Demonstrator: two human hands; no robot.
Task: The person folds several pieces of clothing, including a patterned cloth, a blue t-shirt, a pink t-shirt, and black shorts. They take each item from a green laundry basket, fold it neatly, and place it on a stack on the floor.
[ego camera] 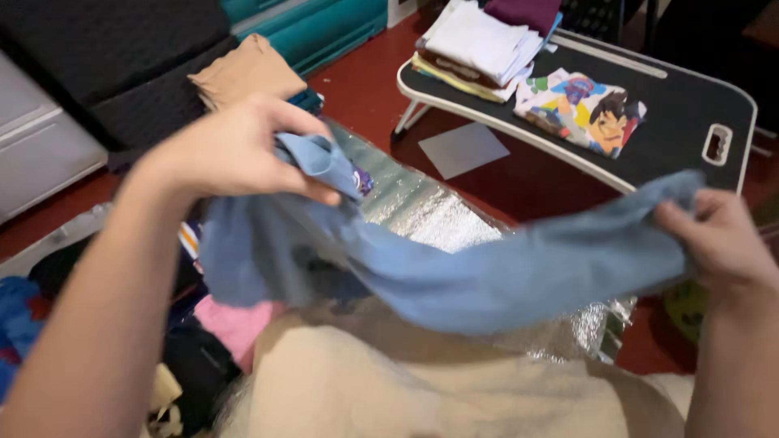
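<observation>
Blue garment (454,276) hangs stretched between both hands above a silver foil mat (422,211). Left hand (235,150) pinches one bunched end with fingers closed on the cloth. Right hand (722,239) grips the opposite end, fingers curled. Folded clothes (487,45) sit on a black lap table (690,105) behind.

We are in a home, sorting laundry on the floor. A red floor (365,89) carries a low black lap tray (690,105) on folding legs, with a stack of folded clothes (479,45) and a cartoon-print cloth (580,109) on it. A silver foil mat (422,211) lies spread beneath us, loose garments (235,324) heap at the left, and teal storage bins (324,28) stand by a dark cushion (122,65).
</observation>
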